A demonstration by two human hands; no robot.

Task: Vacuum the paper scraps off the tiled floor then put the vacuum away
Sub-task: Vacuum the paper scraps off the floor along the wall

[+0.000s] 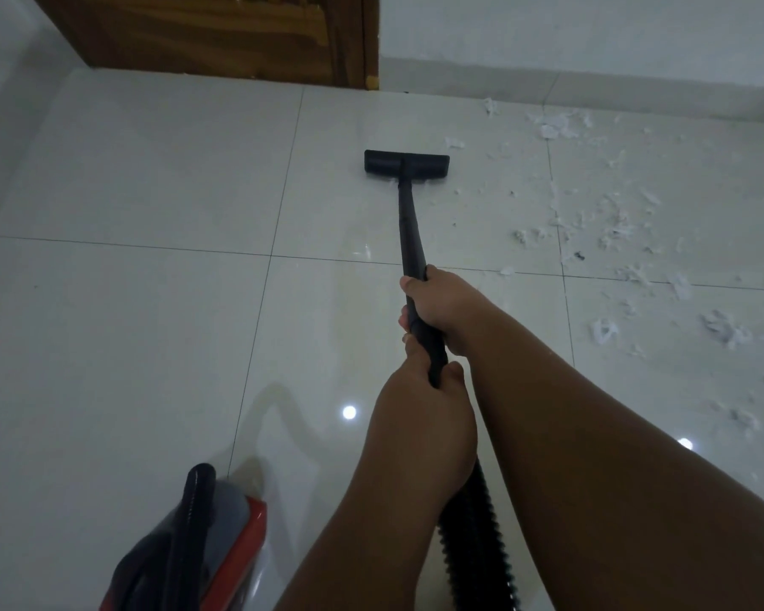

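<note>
The red and grey vacuum body [234, 522] sits on the tiled floor [151, 324] at the near left; what it holds inside cannot be seen. A black ribbed hose [468, 544] runs down the near edge beneath the arms.

Both hands grip the black wand [409, 222], one above the other. The right hand [437, 302] is farther along it, with its fingers [411, 284] curled round the tube from the right side. The left hand [420, 412] holds just behind and touches the right, its fingers likewise wrapped round the wand and the thumb lying on the right side.

The wand slants away to the floor head [406, 162], which lies flat on a far tile, well apart from the hands. The paper scraps [614, 222] are strewn over the tiles to the right, from the far wall to the near right. A few lie near the head's right end, and small bits touch its near edge. A wooden door [212, 33] stands at the far left.
</note>
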